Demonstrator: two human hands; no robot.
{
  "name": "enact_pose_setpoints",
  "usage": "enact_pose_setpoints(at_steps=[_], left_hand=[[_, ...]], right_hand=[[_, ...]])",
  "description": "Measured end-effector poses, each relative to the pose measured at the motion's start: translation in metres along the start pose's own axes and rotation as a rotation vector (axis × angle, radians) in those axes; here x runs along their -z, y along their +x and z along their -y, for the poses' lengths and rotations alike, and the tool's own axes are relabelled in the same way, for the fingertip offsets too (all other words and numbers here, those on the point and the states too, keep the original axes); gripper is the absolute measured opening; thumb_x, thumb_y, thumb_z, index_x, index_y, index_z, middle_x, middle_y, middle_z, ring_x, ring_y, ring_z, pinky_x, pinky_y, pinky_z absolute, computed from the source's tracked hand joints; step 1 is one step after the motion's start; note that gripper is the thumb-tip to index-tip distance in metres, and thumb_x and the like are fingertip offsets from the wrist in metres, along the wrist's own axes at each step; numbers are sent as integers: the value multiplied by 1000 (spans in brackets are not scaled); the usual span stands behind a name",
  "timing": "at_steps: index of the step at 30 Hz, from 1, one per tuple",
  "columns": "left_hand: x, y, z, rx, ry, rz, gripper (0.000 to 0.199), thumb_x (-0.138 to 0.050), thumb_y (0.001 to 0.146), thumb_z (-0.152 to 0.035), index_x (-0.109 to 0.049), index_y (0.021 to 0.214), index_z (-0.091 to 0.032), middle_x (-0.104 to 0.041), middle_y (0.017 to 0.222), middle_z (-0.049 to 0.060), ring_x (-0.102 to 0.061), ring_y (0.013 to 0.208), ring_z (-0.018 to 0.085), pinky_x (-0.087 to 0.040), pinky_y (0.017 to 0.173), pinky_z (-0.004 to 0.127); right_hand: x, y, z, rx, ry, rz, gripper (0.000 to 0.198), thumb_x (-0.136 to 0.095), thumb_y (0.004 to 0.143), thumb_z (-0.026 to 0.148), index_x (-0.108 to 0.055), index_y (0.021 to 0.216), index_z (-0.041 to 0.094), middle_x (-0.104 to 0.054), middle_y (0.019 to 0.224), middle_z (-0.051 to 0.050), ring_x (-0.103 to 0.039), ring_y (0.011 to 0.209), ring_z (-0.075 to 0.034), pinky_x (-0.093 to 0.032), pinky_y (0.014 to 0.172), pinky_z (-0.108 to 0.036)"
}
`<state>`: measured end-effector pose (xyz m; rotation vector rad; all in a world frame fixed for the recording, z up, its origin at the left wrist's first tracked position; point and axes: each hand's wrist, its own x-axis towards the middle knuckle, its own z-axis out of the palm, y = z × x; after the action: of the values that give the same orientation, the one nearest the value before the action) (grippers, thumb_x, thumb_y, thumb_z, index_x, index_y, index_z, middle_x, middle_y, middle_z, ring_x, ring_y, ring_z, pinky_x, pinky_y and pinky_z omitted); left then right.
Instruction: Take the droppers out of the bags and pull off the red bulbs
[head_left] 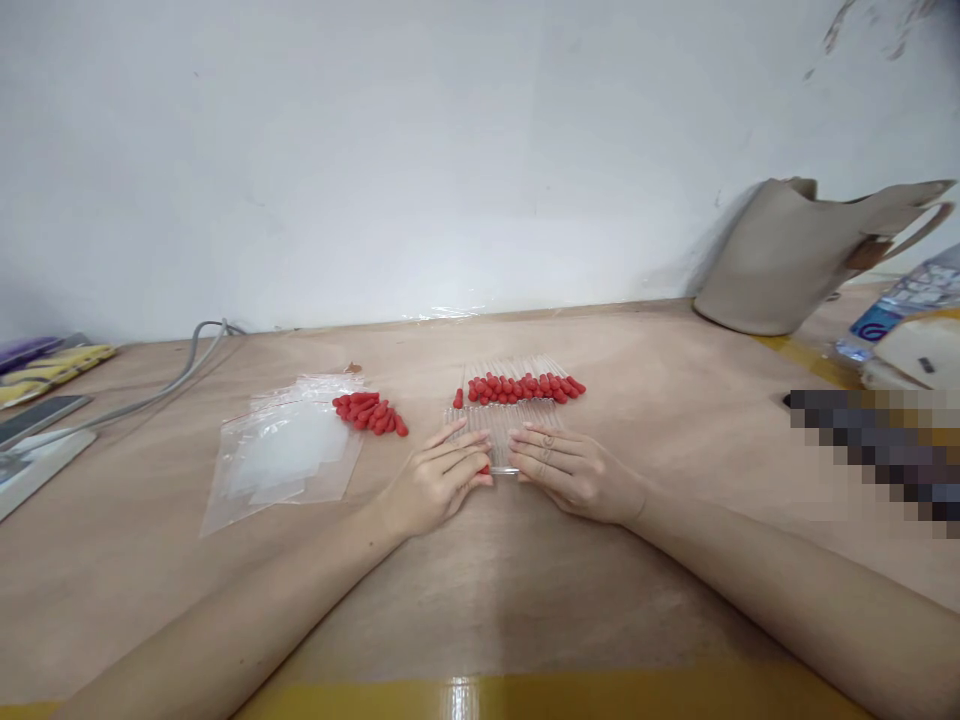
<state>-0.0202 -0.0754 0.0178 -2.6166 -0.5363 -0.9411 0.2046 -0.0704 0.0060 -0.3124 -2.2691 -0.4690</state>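
A row of clear glass tubes [501,430] lies side by side in front of me, pointing away toward the wall. Red rubber bulbs [517,388] are lined up across them, the look of glass droppers. My left hand [444,475] pinches a red bulb, of which a bit shows at the fingertips. From there a single glass dropper [504,471] runs sideways to my right hand [570,468], whose fingers and thumb close on its other end. Fingers of both hands partly cover the near ends of the row. To the left, a loose heap of red bulbs [369,412] rests beside clear plastic zip bags [281,455].
At the back right stand a beige bag [780,260] and a plastic bottle [900,305]. A pixelated dark shape [885,455] enters from the right edge. A grey cable [176,380], a phone [41,418] and a yellow striped item [56,372] lie far left.
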Motion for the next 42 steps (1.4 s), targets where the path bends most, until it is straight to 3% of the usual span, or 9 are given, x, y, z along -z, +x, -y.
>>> enact_pose_setpoints(at_steps=[7,10,13,17,20,25,32,37,42], left_hand=[[10,-17,13,137,56,-18,11,-53,84,-18,-58,94,-17,-67,99,6,-58,102,19,-46,91,39],[18,-18,23,217,153,-54,11,-58,81,-23,-61,92,-20,-65,93,5,-59,88,18,-49,76,34],[29,-13,41,386,164,-110,15,-53,84,-26,-63,92,-20,-58,82,4,-56,70,13,-47,62,27],[52,-14,74,609,208,-95,22,-45,86,-27,-64,90,-16,-53,77,5,-55,66,14,-46,57,27],[63,-17,84,651,228,9,22,-46,82,-26,-62,92,-16,-54,72,3,-56,66,16,-46,56,27],[56,-11,64,742,302,317,19,-44,82,-25,-52,98,-17,-59,82,4,-57,68,17,-44,60,29],[40,-17,62,552,536,535,27,-37,88,-27,-59,78,-16,-58,78,8,-55,80,23,-43,67,32],[41,-20,65,499,544,459,32,-42,87,-34,-64,75,-14,-56,81,10,-53,83,24,-44,73,34],[42,-13,54,485,444,304,33,-49,82,-44,-65,83,-15,-56,91,10,-51,87,24,-44,79,38]], right_hand=[[4,-13,-12,-136,51,-33,30,-48,84,10,-55,112,14,-64,106,-9,-53,111,-20,-47,95,-40],[0,-16,-16,-295,26,-66,26,-49,85,16,-58,109,18,-66,87,-6,-60,90,-17,-52,81,-34],[-5,-16,-17,-359,-56,-30,21,-51,85,22,-61,102,19,-58,65,-2,-54,68,-14,-48,65,-30],[-6,-15,-17,-375,-124,-11,22,-50,84,21,-61,103,15,-56,65,-3,-48,66,-15,-43,66,-31],[-5,-13,-17,-381,-133,3,24,-49,84,19,-60,104,12,-57,68,-4,-48,68,-15,-41,67,-31],[-4,-13,-16,-385,-154,31,23,-49,84,20,-61,101,13,-57,68,-4,-47,68,-15,-38,67,-31],[-4,-13,-16,-408,-190,16,22,-52,82,17,-61,102,16,-60,67,-1,-50,68,-14,-35,70,-30],[-3,-9,-15,-440,-194,-30,9,-53,81,17,-62,79,18,-61,64,1,-52,67,-12,-34,74,-29],[-5,-7,-14,-460,-207,-36,11,-52,80,17,-62,77,19,-62,66,0,-51,67,-12,-33,74,-29]])
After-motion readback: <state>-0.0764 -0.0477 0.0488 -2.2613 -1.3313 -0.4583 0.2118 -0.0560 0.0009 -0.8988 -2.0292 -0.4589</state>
